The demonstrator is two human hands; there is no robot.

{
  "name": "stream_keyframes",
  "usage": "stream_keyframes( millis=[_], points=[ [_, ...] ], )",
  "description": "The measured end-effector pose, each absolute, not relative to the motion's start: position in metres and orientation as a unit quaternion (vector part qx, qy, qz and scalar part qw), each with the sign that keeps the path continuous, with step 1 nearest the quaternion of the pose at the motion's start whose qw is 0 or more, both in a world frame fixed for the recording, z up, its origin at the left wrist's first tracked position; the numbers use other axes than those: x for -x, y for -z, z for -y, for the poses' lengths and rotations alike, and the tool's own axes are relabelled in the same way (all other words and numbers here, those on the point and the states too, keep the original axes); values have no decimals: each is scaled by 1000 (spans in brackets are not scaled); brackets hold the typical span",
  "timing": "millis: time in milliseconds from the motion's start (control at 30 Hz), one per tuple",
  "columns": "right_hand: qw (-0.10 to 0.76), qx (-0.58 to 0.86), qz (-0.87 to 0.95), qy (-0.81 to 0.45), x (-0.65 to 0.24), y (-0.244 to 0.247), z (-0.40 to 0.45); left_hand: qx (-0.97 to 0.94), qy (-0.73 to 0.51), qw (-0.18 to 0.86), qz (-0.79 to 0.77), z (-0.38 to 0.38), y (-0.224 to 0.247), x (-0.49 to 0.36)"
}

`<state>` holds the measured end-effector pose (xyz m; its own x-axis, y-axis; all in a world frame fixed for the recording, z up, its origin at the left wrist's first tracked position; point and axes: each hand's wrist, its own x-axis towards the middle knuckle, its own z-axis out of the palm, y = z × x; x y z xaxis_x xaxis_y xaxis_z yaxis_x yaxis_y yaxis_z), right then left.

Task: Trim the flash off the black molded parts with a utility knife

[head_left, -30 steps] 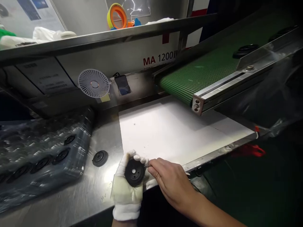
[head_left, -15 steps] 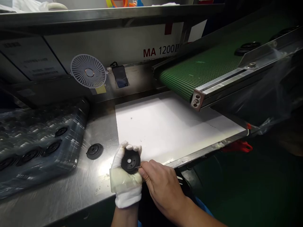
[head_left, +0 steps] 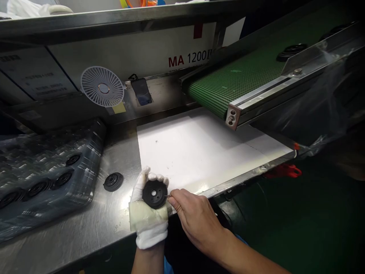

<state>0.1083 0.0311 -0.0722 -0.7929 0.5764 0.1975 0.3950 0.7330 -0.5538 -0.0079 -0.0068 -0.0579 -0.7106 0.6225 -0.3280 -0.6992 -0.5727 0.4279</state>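
A round black part (head_left: 155,199) with a small central hole lies in my left hand (head_left: 148,213), which wears a white glove with a pale band around the palm. The gloved fingers curl around the part's far side. My right hand (head_left: 196,215), bare, pinches a thin pointed tool (head_left: 167,196) whose tip meets the part's right edge. Both hands are at the front edge of the metal table. Another black ringed part (head_left: 113,182) rests on the metal to the left of my gloved hand.
Stacked clear plastic trays (head_left: 82,167) with several black parts stand at the left. A white sheet (head_left: 182,148) covers the table's middle. The green conveyor (head_left: 228,83) overhangs it, carrying black parts. A fan (head_left: 103,87) and a phone (head_left: 142,92) are behind.
The whole view has shifted slightly. The black part in my left hand now shows its flat face more squarely, and the thin tool is still at its right edge.
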Motion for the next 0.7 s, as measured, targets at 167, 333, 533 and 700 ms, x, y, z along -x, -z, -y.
stream_keyframes(
  millis=[167, 333, 533, 700],
  points=[
    [194, 277, 907, -251, -107, 74, -23, 37, -894, 365, -257, 8, 64, 12],
    [206, 278, 905, -248, -106, 74, -23, 25, -905, 338, -257, 11, 65, 9],
    [198, 271, 908, -251, -108, 73, -19, 20, -907, 327, -265, 10, 65, 4],
    [207, 289, 905, -232, -110, 74, -19, 20, -909, 321, -265, 9, 64, 2]
  ],
)
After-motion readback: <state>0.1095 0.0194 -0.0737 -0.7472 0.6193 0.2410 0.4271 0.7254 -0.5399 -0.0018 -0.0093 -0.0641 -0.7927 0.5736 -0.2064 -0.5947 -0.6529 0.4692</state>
